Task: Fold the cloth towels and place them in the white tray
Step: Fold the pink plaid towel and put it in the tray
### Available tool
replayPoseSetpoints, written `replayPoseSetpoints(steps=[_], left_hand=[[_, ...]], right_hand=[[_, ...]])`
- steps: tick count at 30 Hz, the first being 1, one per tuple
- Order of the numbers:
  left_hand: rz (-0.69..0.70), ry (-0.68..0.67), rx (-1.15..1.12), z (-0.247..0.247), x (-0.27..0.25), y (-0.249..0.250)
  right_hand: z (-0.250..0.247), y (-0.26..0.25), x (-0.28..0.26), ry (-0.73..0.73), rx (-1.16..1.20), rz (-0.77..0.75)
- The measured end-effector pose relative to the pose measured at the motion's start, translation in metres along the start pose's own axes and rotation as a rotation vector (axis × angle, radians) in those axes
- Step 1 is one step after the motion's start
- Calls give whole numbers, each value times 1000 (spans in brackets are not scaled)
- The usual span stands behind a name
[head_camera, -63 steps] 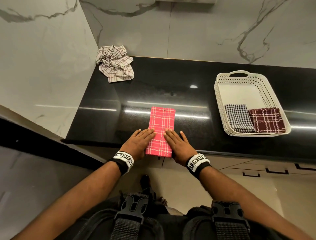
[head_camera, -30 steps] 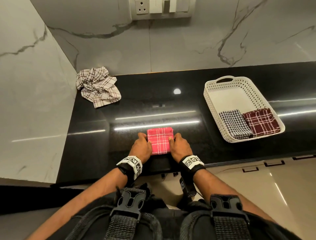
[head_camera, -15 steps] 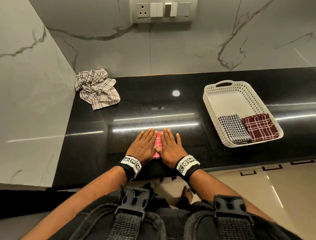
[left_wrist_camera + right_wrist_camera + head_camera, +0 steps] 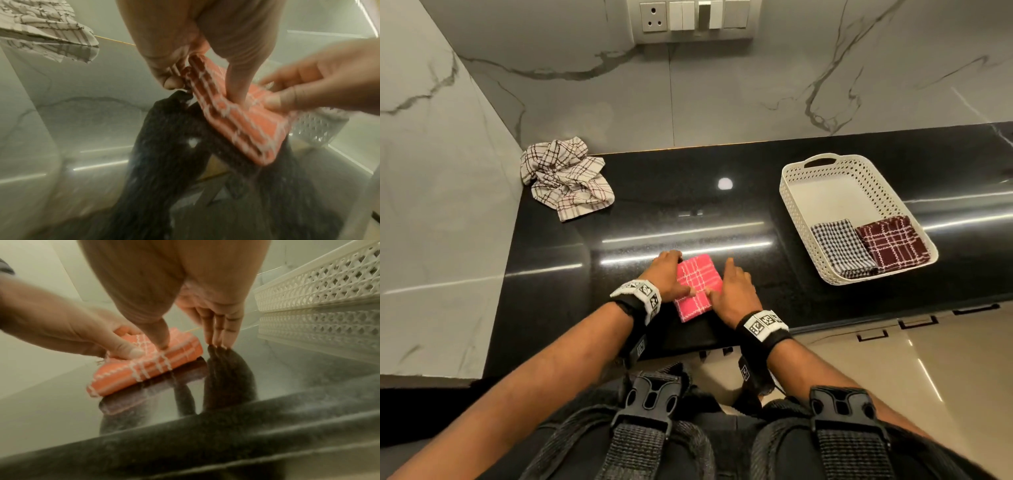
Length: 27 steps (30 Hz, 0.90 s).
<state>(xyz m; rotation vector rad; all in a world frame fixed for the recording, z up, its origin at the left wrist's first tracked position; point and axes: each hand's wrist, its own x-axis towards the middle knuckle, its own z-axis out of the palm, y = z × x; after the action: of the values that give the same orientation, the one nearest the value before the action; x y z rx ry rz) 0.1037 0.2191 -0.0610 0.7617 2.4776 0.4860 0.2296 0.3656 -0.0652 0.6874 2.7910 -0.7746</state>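
Gripping pink towel (image 4: 698, 286) with left hand (image 4: 666, 274), left of white tray (image 4: 796, 219). Right hand (image 4: 736, 291) flat, thumb pressing. Risking unfolding if lifted one-sided.

Head view looks down from above; both wrist views, close and low, share the pink towel (image 4: 698, 287).

- Four cloth towels: one pink plaid towel (image 4: 698, 287) folded on the counter, one crumpled cream checked towel (image 4: 567, 178) by the wall, and two folded in the tray, a black-and-white checked towel (image 4: 840, 247) and a maroon plaid towel (image 4: 890, 244)
- One white tray (image 4: 796, 202)
- Two hands: left hand (image 4: 667, 276), right hand (image 4: 736, 291)
- Two wristbands with markers
- One wall switch plate (image 4: 690, 19)
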Motion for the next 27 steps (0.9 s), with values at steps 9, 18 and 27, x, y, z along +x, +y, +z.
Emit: replayPoseSetpoints(steps=[9,18,27], left_hand=[[107,-335,-417,-36,10,17],[195,-389,-591,-83,73,116],[280,-96,-263,-79,187,270]], right_hand=[[-24,27,0,-188,424,-33],[-153,81,27,-48,954,90],[-269,189,106,74,702,165]])
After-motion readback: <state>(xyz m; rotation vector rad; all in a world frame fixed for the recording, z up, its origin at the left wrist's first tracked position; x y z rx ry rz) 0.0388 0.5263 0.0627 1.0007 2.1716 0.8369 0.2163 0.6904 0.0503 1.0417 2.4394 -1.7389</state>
